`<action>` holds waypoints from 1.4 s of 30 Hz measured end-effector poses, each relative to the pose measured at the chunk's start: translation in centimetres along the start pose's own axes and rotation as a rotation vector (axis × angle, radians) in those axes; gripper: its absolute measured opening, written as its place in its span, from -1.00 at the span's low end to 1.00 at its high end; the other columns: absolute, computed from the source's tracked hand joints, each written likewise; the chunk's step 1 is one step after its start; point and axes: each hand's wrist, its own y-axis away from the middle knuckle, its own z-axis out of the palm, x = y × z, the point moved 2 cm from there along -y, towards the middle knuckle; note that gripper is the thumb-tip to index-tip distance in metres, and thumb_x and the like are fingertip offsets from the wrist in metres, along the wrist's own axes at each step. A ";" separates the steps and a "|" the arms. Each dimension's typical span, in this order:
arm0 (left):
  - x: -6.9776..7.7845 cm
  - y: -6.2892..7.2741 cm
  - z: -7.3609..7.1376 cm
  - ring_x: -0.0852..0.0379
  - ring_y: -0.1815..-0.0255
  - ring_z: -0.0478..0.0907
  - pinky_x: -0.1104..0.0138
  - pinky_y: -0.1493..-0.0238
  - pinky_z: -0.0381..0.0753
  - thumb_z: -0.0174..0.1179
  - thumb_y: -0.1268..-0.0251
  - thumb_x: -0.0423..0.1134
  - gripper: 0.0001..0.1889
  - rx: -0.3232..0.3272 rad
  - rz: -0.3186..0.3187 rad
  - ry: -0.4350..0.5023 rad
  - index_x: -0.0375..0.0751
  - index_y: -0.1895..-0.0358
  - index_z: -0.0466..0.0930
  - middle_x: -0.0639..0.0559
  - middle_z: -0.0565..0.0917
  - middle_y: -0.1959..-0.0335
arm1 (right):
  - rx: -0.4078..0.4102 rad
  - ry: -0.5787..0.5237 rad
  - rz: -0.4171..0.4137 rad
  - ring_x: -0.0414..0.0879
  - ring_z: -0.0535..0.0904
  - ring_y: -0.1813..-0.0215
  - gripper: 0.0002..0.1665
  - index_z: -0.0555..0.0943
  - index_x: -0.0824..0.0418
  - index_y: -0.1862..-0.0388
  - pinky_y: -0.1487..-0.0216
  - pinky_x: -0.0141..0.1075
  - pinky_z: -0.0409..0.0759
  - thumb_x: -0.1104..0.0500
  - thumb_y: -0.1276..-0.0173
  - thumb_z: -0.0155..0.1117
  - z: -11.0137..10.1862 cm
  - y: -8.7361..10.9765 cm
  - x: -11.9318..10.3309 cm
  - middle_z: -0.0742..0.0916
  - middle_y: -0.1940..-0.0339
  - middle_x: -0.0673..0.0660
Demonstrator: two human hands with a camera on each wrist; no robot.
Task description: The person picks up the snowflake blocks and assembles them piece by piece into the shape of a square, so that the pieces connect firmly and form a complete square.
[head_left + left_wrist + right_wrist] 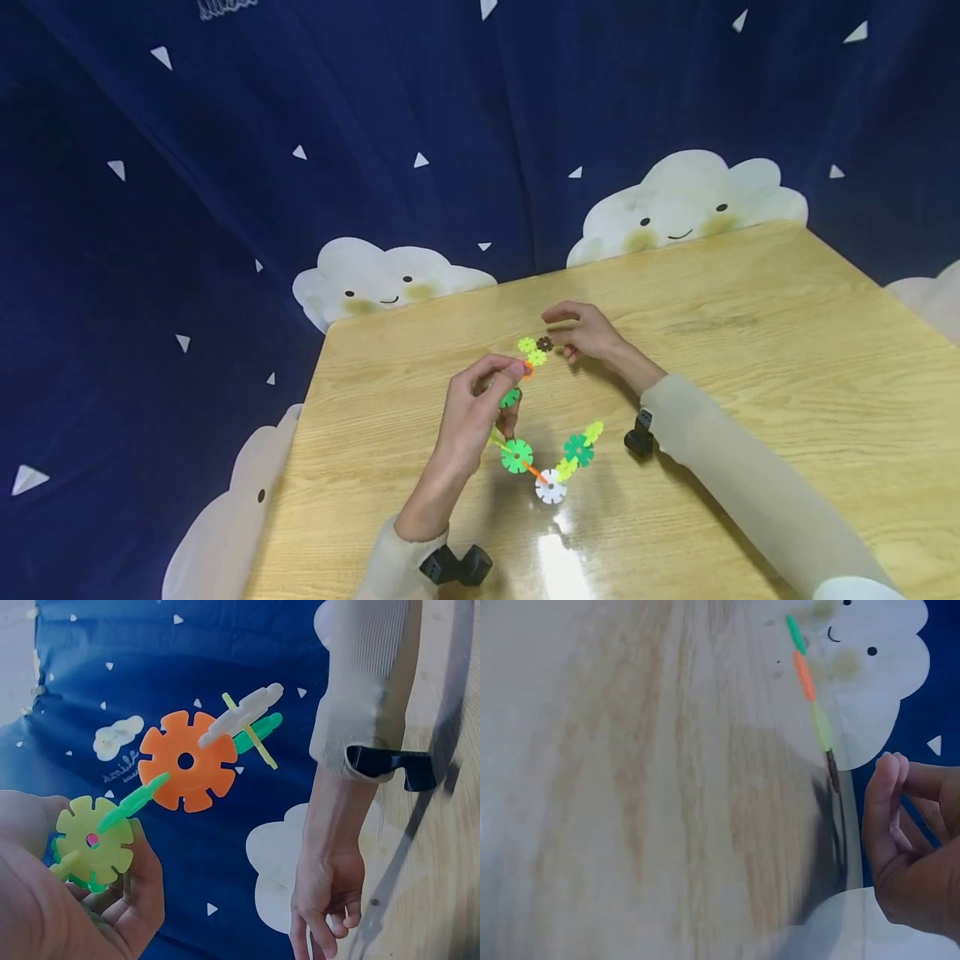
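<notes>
My left hand (468, 408) grips a chain of interlocking plastic snowflake discs, its fingers partly hiding the middle. Toward me the chain runs through a light green disc (517, 457), an edge-on orange one and a white disc (551, 487), then bends right to a dark green disc (579, 451). Its far end carries yellow-green discs (527, 344) and a brown disc (545, 344). In the left wrist view, a yellow-green disc (116, 851) lies within that hand, linked to an orange disc (217, 769). Beside the brown end, my right hand (592, 335) is loosely bent and holds nothing.
A light wooden table (750, 350) lies under both hands. Behind it hangs a dark blue curtain (450, 100) printed with white clouds and triangles. Black wrist devices (640, 435) are strapped over both sleeves.
</notes>
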 end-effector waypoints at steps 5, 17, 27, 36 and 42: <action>-0.1 0.0 -0.1 0.18 0.75 0.40 0.40 0.71 0.48 0.21 -0.49 -0.16 -0.70 -0.002 -0.001 0.000 -0.37 0.02 0.68 0.05 0.51 0.63 | -0.014 0.083 0.023 -0.15 0.50 0.60 -0.44 0.54 0.37 -0.34 0.60 -0.37 0.58 0.52 -0.35 0.22 0.9 -0.5 0.4 0.60 -0.34 0.39; 0.0 0.0 -0.1 0.18 0.76 0.40 0.40 0.71 0.49 0.22 -0.49 -0.15 -0.67 0.008 -0.002 0.006 -0.42 0.00 0.66 0.05 0.52 0.61 | 0.024 0.310 -0.033 -0.13 0.46 0.71 -0.55 0.72 0.30 -0.07 0.71 -0.36 0.47 0.58 -0.25 0.24 1.7 -0.8 0.7 0.79 0.02 0.29; 0.0 -0.1 0.0 0.19 0.77 0.40 0.40 0.72 0.49 0.21 -0.49 -0.16 -0.71 -0.001 0.008 -0.001 -0.35 0.02 0.68 0.07 0.52 0.62 | 0.011 0.332 -0.019 -0.14 0.46 0.69 -0.56 0.70 0.39 -0.13 0.67 -0.37 0.45 0.54 -0.26 0.33 1.0 -0.2 0.6 0.77 -0.03 0.34; 0.1 0.0 0.4 0.17 0.77 0.40 0.39 0.71 0.47 0.19 -0.50 -0.16 -0.72 -0.004 -0.009 0.003 -0.35 0.04 0.68 0.05 0.52 0.64 | 0.021 0.370 -0.046 -0.10 0.62 0.24 -0.68 0.75 0.42 -0.03 0.40 -0.41 0.54 0.52 -0.29 0.37 -0.5 0.8 0.9 0.80 0.12 0.28; 0.2 0.2 0.5 0.18 0.76 0.41 0.40 0.71 0.46 0.17 -0.50 -0.17 -0.70 -0.012 -0.007 -0.005 -0.39 0.02 0.67 0.06 0.53 0.62 | -0.018 0.397 -0.054 0.02 0.73 0.05 -0.77 0.78 0.40 0.05 0.07 -0.30 0.69 0.48 -0.35 0.36 -1.2 1.8 0.6 0.81 0.08 0.27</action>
